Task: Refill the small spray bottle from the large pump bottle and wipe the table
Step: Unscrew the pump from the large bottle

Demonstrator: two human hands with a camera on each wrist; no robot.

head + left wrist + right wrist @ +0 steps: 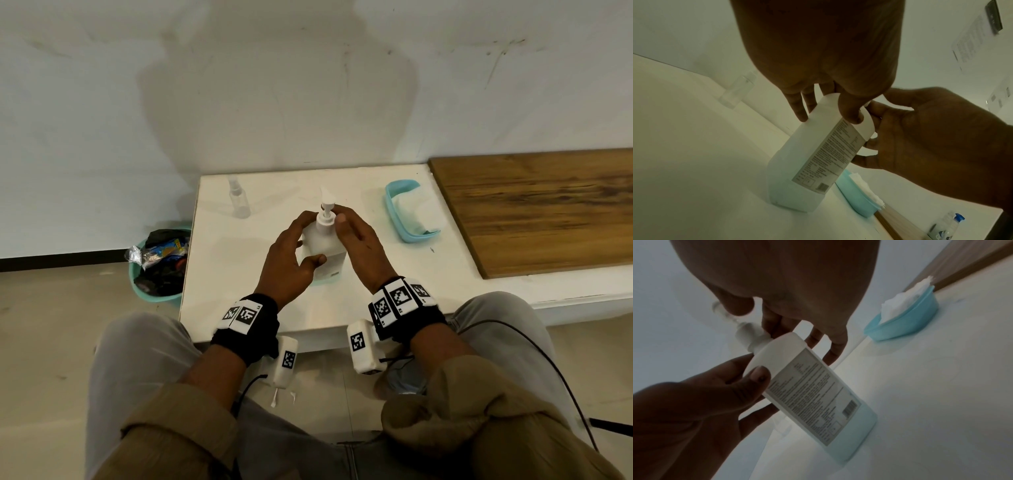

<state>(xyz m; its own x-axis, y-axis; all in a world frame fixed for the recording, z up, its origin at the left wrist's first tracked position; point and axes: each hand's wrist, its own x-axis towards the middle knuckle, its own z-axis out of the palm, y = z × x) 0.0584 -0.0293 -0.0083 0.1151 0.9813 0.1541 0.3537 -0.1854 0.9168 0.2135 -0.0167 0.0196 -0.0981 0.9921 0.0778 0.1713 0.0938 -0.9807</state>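
L hand & R hand both grip pump bottle; back label txt too blurry to read.

A white plastic pump bottle stood centrally on the white table. A small clear spray bottle stood behind-left of it. Right lay a teal tray holding white wipes, a wooden board beyond.
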